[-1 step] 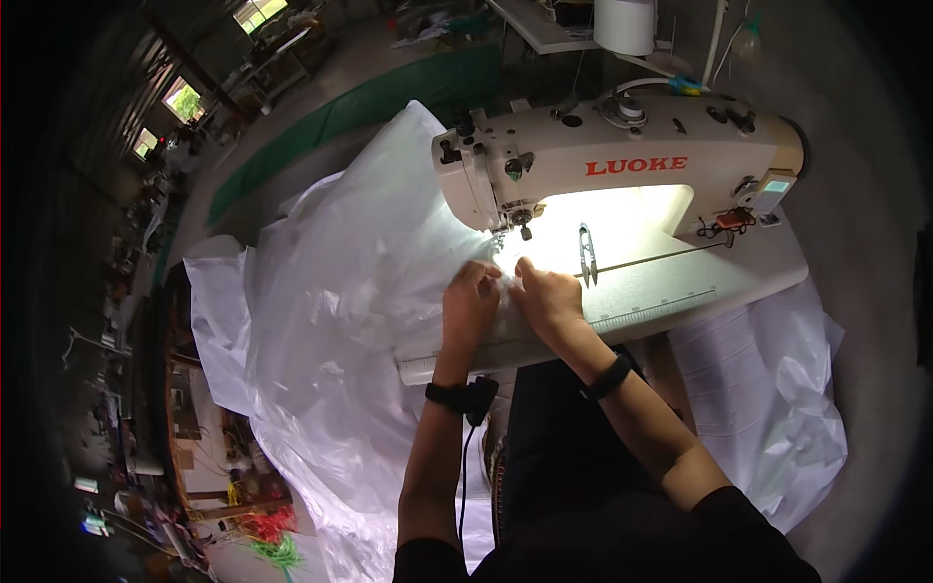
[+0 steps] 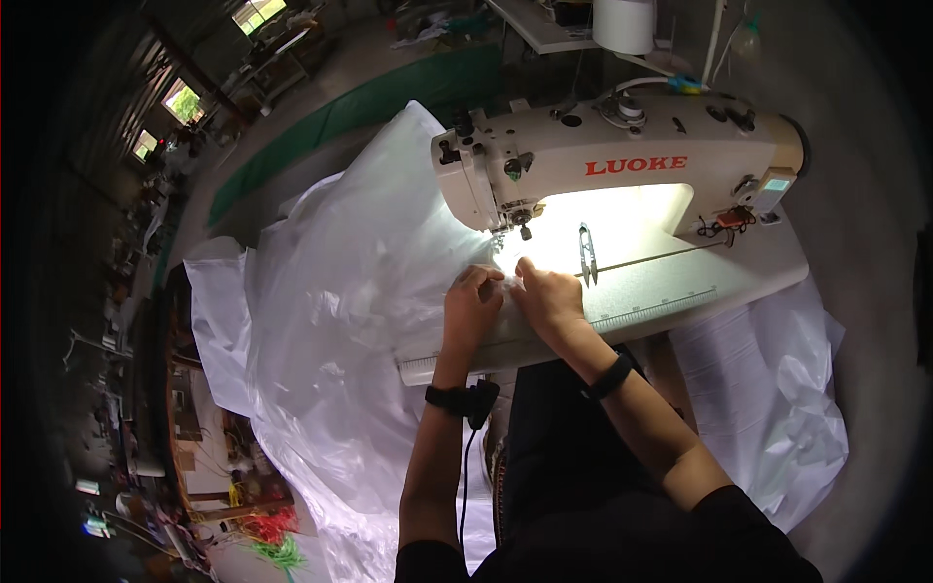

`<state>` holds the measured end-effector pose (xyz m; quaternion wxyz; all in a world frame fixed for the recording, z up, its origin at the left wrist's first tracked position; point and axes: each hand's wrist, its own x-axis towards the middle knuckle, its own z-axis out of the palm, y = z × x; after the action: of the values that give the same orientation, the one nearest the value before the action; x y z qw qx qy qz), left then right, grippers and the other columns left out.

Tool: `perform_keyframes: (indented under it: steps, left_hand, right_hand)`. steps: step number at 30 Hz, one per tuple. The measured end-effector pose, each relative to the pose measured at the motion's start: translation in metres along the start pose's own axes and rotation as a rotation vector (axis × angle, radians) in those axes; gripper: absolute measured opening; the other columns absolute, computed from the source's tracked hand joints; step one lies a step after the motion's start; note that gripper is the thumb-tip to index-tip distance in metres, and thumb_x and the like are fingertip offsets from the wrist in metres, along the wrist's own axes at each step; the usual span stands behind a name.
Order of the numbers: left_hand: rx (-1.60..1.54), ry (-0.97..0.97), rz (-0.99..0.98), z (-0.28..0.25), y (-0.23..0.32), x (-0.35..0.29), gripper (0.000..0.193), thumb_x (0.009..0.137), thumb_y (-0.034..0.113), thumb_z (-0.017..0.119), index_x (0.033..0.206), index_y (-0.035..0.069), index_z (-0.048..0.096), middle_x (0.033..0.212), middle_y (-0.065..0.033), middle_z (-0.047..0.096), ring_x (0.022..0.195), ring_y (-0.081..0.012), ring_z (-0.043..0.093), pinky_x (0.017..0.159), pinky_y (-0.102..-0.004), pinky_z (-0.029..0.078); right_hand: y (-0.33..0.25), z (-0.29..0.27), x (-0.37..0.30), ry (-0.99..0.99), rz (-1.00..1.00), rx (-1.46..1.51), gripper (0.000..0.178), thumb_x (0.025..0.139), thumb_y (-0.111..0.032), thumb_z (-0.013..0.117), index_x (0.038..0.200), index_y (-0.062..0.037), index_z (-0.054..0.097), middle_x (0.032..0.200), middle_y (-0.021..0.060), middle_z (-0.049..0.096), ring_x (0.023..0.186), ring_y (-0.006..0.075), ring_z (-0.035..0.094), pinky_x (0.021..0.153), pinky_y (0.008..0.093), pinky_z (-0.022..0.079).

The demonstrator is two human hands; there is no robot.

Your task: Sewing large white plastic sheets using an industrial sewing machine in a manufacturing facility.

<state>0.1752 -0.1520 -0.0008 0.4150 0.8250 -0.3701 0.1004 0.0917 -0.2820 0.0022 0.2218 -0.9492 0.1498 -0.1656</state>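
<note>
A large, thin, glossy white sheet spreads over the left side of the sewing machine bed and hangs down past its near edge. Close in front of the needle and presser foot, my left hand pinches the sheet's edge with curled fingers. Just to its right, my right hand is closed too, thumb and forefinger pressed together on the same edge. Glare from the machine lamp partly washes out the material between them. The white sewing machine's arm stands beyond my hands.
Thread snips lie on the bed right of my right hand. A ruler strip runs along the near edge. More white material hangs at the right. A thread cone stands behind; red and green strands lie at lower left.
My left hand has shifted very slightly right and toward me. The right hand, the sheet and the machine look the same.
</note>
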Motion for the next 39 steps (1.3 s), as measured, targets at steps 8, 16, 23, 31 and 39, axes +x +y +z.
perform_keyframes:
  steps: [8,16,23,31,39]
  left_hand:
    - [0.092,-0.049,-0.250,0.009,0.012,0.006,0.013,0.076,0.016,0.068,0.080,0.005,0.064,0.091,-0.0108,0.065,0.083,-0.0299,0.063,0.071,-0.0406,0.049]
    - [0.098,0.031,0.072,0.017,0.011,0.001,0.010,0.077,0.010,0.067,0.082,0.002,0.066,0.088,-0.0100,0.064,0.081,-0.0298,0.064,0.072,-0.0385,0.051]
    - [0.207,-0.026,0.225,0.015,0.014,-0.005,0.008,0.079,0.007,0.066,0.084,0.002,0.065,0.093,-0.0095,0.064,0.081,-0.0286,0.063,0.073,-0.0386,0.051]
    - [-0.015,0.003,-0.228,0.021,0.017,-0.003,0.010,0.079,0.005,0.065,0.088,0.002,0.065,0.094,-0.0114,0.065,0.079,-0.0275,0.064,0.073,-0.0367,0.051]
    - [0.287,-0.105,0.151,0.010,0.022,-0.024,0.020,0.079,0.009,0.069,0.099,0.007,0.069,0.110,-0.0082,0.064,0.096,-0.0295,0.062,0.084,-0.0392,0.051]
  right_hand:
    - [0.009,0.001,-0.010,0.050,0.015,0.146,0.017,0.088,-0.026,0.064,0.093,-0.0112,0.059,0.078,0.0106,0.069,0.072,0.0317,0.068,0.065,0.0420,0.053]
    - [0.008,-0.002,-0.012,0.189,-0.077,0.221,0.012,0.089,-0.020,0.061,0.087,-0.0084,0.061,0.081,0.0112,0.066,0.073,0.0320,0.066,0.066,0.0411,0.053]
    - [0.004,0.000,-0.013,0.278,-0.073,0.299,0.010,0.089,-0.016,0.061,0.082,-0.0078,0.061,0.078,0.0110,0.066,0.070,0.0317,0.066,0.065,0.0402,0.053]
    - [0.005,-0.001,-0.016,0.212,-0.070,0.315,0.009,0.089,-0.016,0.062,0.085,-0.0068,0.063,0.082,0.0122,0.065,0.072,0.0316,0.065,0.066,0.0398,0.053]
    - [0.016,-0.004,-0.022,0.203,-0.170,0.256,0.008,0.089,-0.012,0.059,0.088,-0.0072,0.066,0.082,0.0107,0.062,0.077,0.0307,0.065,0.068,0.0402,0.053]
